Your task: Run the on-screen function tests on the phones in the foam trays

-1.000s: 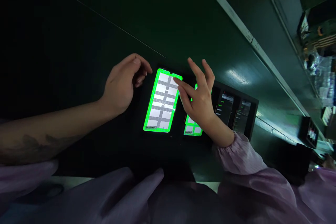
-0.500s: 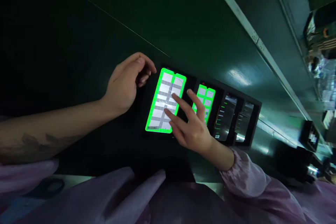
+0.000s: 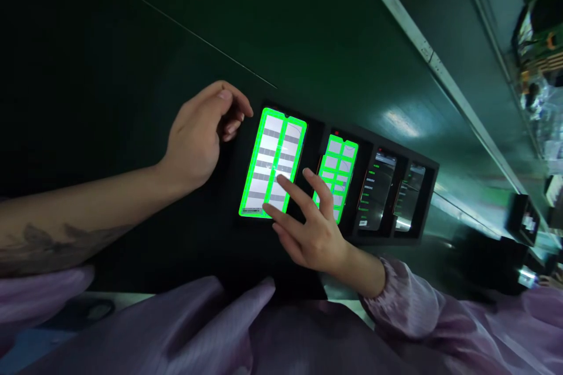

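A smartphone [image 3: 271,152] with a lit screen lies on a dark surface at the left end of a black tray [image 3: 426,205]. Its white and grey screen has a green border and a green stripe down the middle. My right hand [image 3: 314,231] is open over its lower right part, index and middle fingertips at the glass. Whether they touch it I cannot tell. Beside the phone's upper left edge, my left hand [image 3: 197,135] rests loosely curled, fingers slightly apart, nothing seen in it. A second phone [image 3: 339,170] with a green grid sits in the tray, partly behind my right hand.
Two more phones, a dark-screened one [image 3: 377,190] and another dark one [image 3: 409,196], stand in tray slots to the right. A metal strip [image 3: 422,47] crosses the dark green bench [image 3: 308,23]. A black box [image 3: 522,220] and clutter lie at the far right.
My right hand has moved down along the phone's screen. The green stripe, earlier only at the top middle, now runs down the screen. My left hand stays beside the phone.
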The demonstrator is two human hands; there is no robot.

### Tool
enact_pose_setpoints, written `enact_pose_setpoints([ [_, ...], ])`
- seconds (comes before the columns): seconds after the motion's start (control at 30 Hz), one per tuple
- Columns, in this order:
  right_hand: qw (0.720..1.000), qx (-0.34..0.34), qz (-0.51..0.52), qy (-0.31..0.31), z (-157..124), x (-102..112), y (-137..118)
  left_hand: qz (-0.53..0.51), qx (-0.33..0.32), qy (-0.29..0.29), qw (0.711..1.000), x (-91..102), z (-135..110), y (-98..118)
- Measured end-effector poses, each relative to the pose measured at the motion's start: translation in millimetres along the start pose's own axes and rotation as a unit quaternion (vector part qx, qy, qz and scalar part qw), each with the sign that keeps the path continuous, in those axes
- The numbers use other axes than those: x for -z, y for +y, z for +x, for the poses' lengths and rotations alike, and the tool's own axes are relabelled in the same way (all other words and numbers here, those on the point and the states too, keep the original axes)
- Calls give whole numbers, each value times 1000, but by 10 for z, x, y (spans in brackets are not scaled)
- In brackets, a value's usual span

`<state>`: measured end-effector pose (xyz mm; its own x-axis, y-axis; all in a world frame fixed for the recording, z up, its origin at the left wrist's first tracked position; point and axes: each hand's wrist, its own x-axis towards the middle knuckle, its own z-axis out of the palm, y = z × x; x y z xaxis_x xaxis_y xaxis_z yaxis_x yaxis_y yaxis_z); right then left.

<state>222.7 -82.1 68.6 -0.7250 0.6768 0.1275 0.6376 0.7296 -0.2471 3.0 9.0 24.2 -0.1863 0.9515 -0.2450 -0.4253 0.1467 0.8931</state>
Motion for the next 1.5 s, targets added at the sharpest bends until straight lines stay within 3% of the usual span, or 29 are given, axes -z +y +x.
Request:
enact_pose_setpoints([
  [0.3, 999, -2, -33, -42, 232, -71, -68, 4, -4, -10, 1000, 20, -14, -5],
  [0.57, 999, -8, -20, 33, 30, 81, 116, 1, -6, -26, 1000, 17, 5, 2],
  [0.77, 997, -37, -28, 60, 69, 67, 193, 7, 7, -18, 1000, 9, 0, 29],
  [0.9, 999, -25, -12, 28, 162, 16, 219, -1, 16, -13, 1000, -6, 9, 38],
  [1.07, 998, -8, -33, -55, 338, -51, 135, -5, 6, -19, 1000, 2, 11, 25],
  [1.23, 997, -28, -42, -57, 452, -105, 87, 4, 0, -24, 1000, 30, 2, 17],
  [1.5, 997, -59, -50, -2, 193, 43, 269, -2, -1, -34, 999, 27, 4, 4],
])
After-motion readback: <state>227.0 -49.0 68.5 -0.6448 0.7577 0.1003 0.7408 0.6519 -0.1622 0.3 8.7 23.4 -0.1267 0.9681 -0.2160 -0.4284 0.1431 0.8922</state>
